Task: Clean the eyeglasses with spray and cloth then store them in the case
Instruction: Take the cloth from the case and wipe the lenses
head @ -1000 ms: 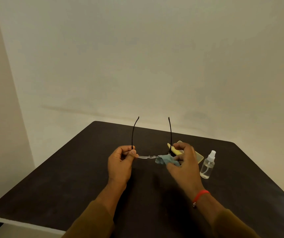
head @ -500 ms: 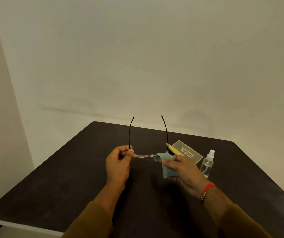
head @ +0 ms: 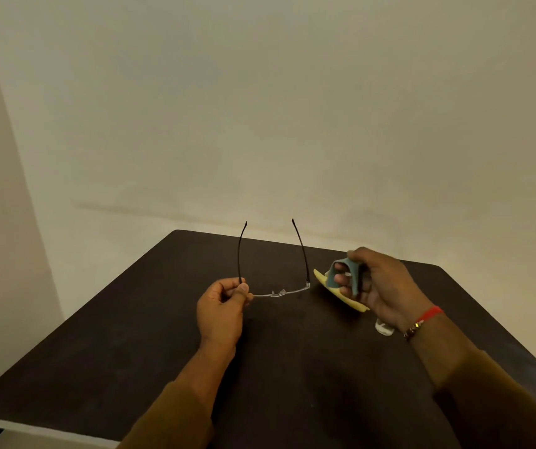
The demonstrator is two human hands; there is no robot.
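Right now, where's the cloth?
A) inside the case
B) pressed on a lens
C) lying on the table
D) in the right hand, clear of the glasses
D: the cloth is wrapped over the curled fingers of the right hand, which is off to the side of the eyeglasses. The left hand alone pinches the eyeglasses at one corner.

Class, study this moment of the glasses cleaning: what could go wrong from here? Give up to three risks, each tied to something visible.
1. The left hand pinches the glasses by one corner only; they might twist or slip onto the table.
2. The bottle stands mostly hidden behind the wrist of the right hand; lowering that hand could knock it over.
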